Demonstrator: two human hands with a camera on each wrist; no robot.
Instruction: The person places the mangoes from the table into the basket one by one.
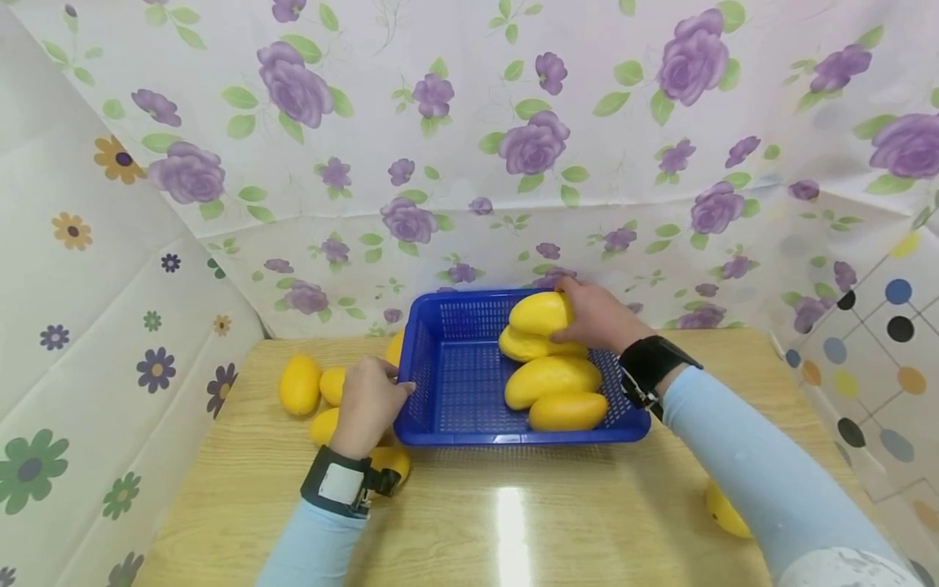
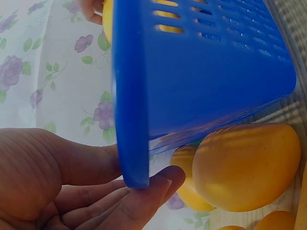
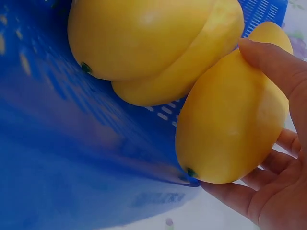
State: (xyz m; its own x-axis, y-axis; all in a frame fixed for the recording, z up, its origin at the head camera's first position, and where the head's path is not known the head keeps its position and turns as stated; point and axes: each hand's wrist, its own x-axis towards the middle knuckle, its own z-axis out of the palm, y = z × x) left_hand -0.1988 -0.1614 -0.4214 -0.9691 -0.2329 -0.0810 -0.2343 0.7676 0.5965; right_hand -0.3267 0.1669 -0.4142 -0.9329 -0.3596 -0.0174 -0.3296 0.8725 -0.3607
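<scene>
Pale Blue and Black

The black left wristband (image 1: 317, 479) bears a white rectangle (image 1: 341, 483) and small camera (image 1: 384, 482). Below it runs a pale-blue left sleeve (image 1: 311, 549); to its right, a black right wristband (image 1: 656, 364) and matching right sleeve (image 1: 763, 465).

purple-flowered cloth (image 1: 469, 171) behind wooden table (image 1: 440, 522)

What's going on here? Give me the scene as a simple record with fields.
Basket: blue, perforated
Left grip: pinches the basket's left edge
Right grip: holds a yellow fruit at the basket's back right
Other fruit inside: three, yellow
Fruit left of basket: several, some partly hidden
Fruit at right: one, partly behind a sleeve
Surface: wood-grain tabletop
Backdrop: flowered sheet
</scene>
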